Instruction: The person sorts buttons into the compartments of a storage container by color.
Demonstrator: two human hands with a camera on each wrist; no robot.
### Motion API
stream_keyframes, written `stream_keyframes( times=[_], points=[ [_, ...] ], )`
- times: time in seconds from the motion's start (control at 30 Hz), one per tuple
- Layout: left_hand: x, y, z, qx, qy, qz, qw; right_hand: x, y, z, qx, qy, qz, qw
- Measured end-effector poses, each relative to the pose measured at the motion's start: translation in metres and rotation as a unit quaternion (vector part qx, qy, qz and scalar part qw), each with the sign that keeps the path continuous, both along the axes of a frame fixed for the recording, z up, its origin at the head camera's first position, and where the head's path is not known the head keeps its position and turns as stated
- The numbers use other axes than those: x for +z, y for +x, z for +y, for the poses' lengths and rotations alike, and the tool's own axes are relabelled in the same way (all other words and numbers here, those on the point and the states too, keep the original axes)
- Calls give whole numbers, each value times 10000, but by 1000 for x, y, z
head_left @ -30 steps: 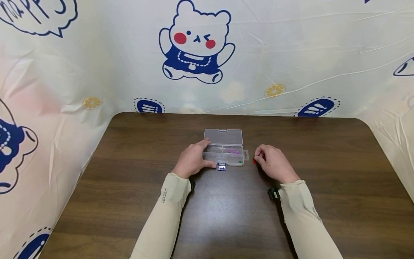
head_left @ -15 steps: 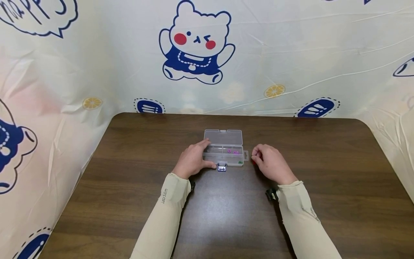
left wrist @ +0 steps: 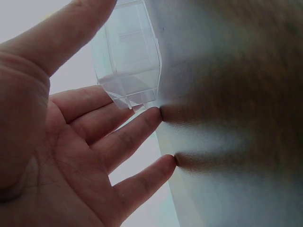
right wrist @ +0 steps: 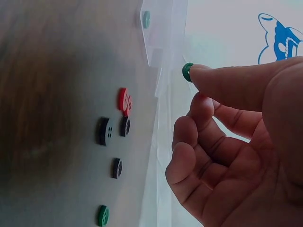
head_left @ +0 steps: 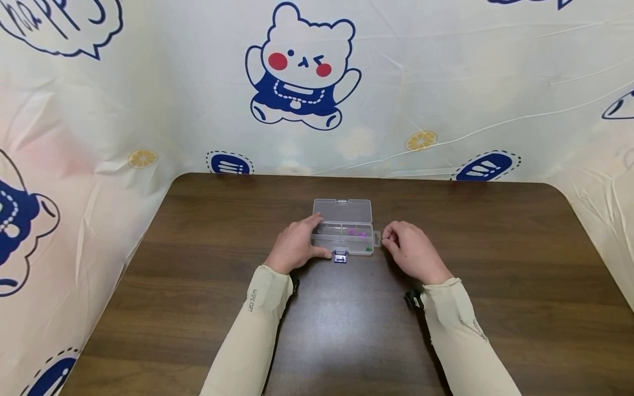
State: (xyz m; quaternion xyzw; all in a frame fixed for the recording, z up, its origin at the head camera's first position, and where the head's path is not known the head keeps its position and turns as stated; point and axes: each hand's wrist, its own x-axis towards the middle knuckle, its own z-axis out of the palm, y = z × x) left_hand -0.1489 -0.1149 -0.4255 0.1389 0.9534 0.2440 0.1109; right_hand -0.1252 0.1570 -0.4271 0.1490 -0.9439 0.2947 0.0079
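Note:
A clear plastic compartment box (head_left: 342,243) lies on the table with its lid (head_left: 343,211) folded back. My left hand (head_left: 293,247) holds its left end, thumb at the front edge and fingers at the far side. Purple buttons (head_left: 352,232) sit in a rear compartment, and a green button (right wrist: 146,20) shows in the front one. Just right of the box, my right hand (head_left: 413,250) pinches another green button (right wrist: 187,72) between thumb and index finger, with the other fingers curled. That pinched button is hidden in the head view.
In the right wrist view, red buttons (right wrist: 125,101), black buttons (right wrist: 105,131) and a green button (right wrist: 103,215) lie on the table. A blue-rimmed latch (head_left: 339,256) juts from the box's front, and a hanging tab (head_left: 377,238) from its right end. Printed cloth (head_left: 198,93) surrounds the table.
My right hand has moved a little left, closer to the box's right end. The red spot by its fingertips has gone out of sight. My left hand stays on the box.

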Motion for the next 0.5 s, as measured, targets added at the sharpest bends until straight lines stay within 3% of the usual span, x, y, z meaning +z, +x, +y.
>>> stream_keyframes(
  times=[0.5],
  points=[
    [-1, 0, 0, -19, -7, 38, 10000, 2, 2, -11, 84, 8, -62, 9999]
  ],
)
